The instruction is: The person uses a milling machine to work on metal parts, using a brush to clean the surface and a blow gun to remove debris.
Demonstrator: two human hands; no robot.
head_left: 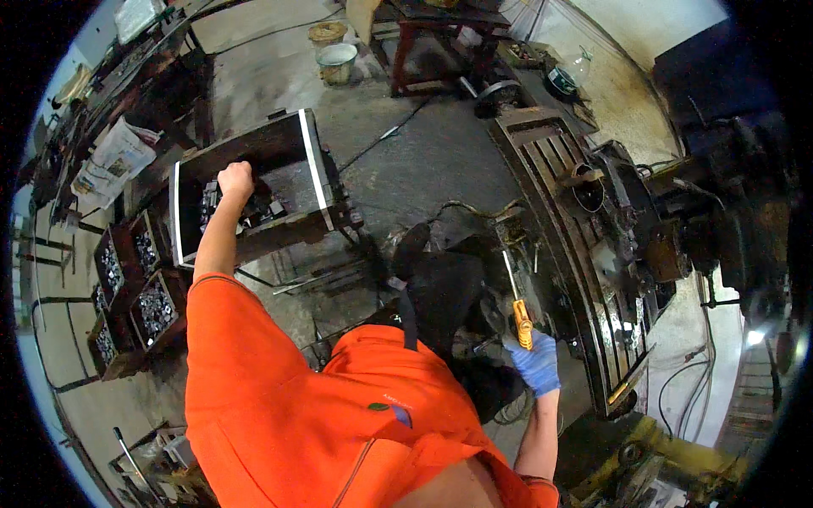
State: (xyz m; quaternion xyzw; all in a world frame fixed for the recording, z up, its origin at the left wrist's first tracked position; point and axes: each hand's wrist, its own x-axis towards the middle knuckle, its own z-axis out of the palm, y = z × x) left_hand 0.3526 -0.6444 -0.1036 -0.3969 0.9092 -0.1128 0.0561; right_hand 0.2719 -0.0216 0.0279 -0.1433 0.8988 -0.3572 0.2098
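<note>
My left hand [235,180] is bare and reaches far out to the left into a dark metal tray [279,144] with white-edged sides, its fingers closed down among small metal parts [222,207]; what it grips is hidden. My right hand [533,360] wears a blue glove and is shut on the orange handle of a screwdriver [518,306], whose thin shaft points up and away toward the dark milling machine table [567,220]. An orange shirt covers my shoulder and chest in the lower middle.
Several dark bins of small shiny metal parts [135,288] stand at the left. The slotted machine table and machine body [677,245] fill the right. A white bucket [336,61] and a red-legged bench [436,34] stand on the concrete floor behind. Cables lie on the floor.
</note>
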